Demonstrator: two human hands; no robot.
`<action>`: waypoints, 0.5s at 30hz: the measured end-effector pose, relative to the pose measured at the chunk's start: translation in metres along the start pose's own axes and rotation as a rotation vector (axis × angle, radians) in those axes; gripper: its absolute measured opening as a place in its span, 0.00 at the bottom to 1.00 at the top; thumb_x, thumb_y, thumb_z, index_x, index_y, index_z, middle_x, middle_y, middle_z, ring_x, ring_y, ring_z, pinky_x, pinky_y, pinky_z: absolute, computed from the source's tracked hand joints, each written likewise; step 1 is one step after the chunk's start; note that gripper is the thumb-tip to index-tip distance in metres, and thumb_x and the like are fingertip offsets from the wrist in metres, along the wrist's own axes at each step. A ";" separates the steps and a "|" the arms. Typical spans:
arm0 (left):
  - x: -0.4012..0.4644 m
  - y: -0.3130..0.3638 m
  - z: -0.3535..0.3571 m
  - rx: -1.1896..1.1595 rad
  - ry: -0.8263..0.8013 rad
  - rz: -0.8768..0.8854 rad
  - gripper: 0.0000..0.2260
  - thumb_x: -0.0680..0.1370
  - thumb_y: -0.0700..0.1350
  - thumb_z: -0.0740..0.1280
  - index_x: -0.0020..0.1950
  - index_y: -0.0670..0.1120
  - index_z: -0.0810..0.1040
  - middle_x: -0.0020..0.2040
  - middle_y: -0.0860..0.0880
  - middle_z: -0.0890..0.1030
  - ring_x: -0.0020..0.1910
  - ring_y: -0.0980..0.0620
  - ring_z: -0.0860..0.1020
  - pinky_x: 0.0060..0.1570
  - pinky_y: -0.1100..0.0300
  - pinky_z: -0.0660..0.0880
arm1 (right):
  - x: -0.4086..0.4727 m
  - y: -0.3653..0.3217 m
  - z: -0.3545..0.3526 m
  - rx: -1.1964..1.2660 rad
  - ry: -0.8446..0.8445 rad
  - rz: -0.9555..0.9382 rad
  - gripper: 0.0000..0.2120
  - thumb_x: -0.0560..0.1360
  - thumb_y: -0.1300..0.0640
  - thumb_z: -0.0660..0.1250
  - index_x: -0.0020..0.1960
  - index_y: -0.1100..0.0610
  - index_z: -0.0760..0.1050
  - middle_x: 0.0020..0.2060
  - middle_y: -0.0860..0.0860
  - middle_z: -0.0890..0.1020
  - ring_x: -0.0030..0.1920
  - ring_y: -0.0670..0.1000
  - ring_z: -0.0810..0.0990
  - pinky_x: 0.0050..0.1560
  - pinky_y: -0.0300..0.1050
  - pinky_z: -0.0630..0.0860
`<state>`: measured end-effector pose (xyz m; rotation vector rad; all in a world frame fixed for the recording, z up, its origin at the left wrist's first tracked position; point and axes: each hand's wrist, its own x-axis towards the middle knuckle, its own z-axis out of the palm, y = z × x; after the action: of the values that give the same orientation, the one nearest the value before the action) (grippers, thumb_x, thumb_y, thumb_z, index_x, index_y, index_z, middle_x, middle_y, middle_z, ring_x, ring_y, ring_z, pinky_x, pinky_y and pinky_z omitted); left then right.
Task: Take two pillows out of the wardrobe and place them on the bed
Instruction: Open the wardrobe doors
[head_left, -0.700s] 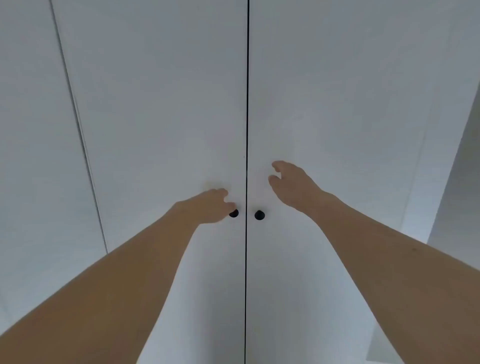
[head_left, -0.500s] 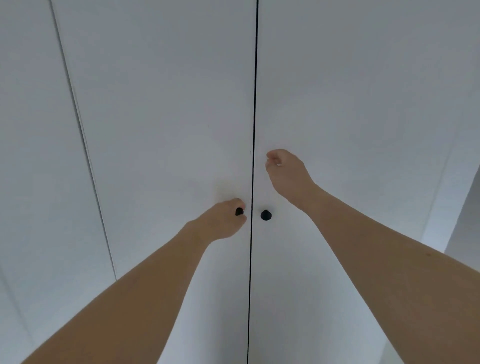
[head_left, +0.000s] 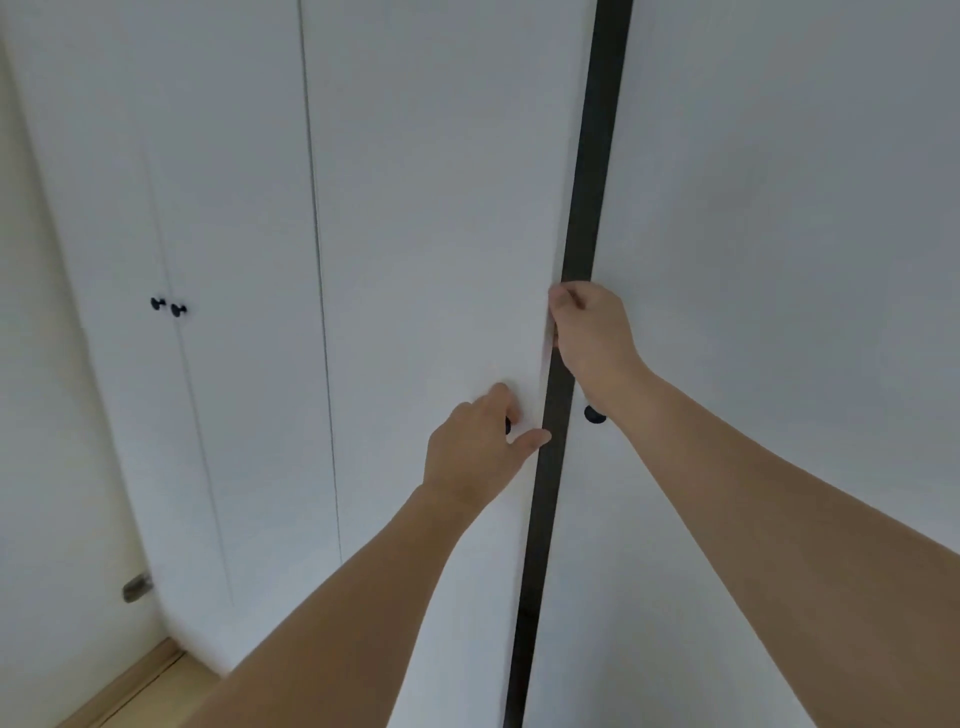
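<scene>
A white wardrobe fills the view, and no pillows can be seen. Its left door (head_left: 426, 208) stands slightly ajar, leaving a narrow dark gap (head_left: 584, 208) beside the right door (head_left: 779, 260). My left hand (head_left: 478, 452) is closed around the left door's small black knob (head_left: 508, 425), which it mostly hides. My right hand (head_left: 592, 338) grips the free edge of the left door above the knobs, thumb on the front and fingers inside the gap. The right door's black knob (head_left: 594, 414) shows just under my right wrist.
Further left is another pair of white wardrobe doors (head_left: 218, 364) with two black knobs (head_left: 178, 310). A small metal fitting (head_left: 136, 588) sticks out low on the left wall. Wooden floor (head_left: 130, 691) shows at the bottom left.
The left door has swung ajar, widening the thin seam into a dark gap. My right hand went from the door's face to its edge. My left hand stays on the knob.
</scene>
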<state>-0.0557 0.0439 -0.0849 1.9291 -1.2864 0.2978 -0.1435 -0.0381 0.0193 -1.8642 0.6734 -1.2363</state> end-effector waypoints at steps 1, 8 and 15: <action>-0.008 -0.002 -0.007 0.032 0.029 -0.001 0.17 0.75 0.63 0.66 0.48 0.52 0.67 0.41 0.55 0.77 0.39 0.53 0.76 0.38 0.60 0.72 | -0.007 -0.004 0.002 0.016 -0.027 -0.014 0.12 0.82 0.54 0.57 0.56 0.56 0.77 0.47 0.49 0.81 0.49 0.50 0.80 0.51 0.45 0.78; -0.078 -0.039 -0.066 0.166 0.219 -0.077 0.22 0.71 0.60 0.68 0.51 0.50 0.60 0.38 0.53 0.75 0.29 0.50 0.73 0.30 0.59 0.71 | -0.065 -0.044 0.038 0.078 -0.196 -0.213 0.07 0.77 0.56 0.66 0.50 0.57 0.81 0.43 0.51 0.84 0.45 0.53 0.83 0.51 0.55 0.81; -0.127 -0.098 -0.119 0.321 0.558 -0.042 0.29 0.65 0.59 0.73 0.55 0.45 0.65 0.47 0.50 0.76 0.37 0.49 0.77 0.24 0.61 0.69 | -0.097 -0.082 0.107 0.209 -0.331 -0.349 0.01 0.74 0.56 0.71 0.44 0.52 0.81 0.37 0.47 0.83 0.40 0.48 0.82 0.45 0.46 0.78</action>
<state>-0.0036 0.2326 -0.1252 1.9295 -0.8603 0.9935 -0.0819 0.1160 0.0152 -1.9958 0.0376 -1.1188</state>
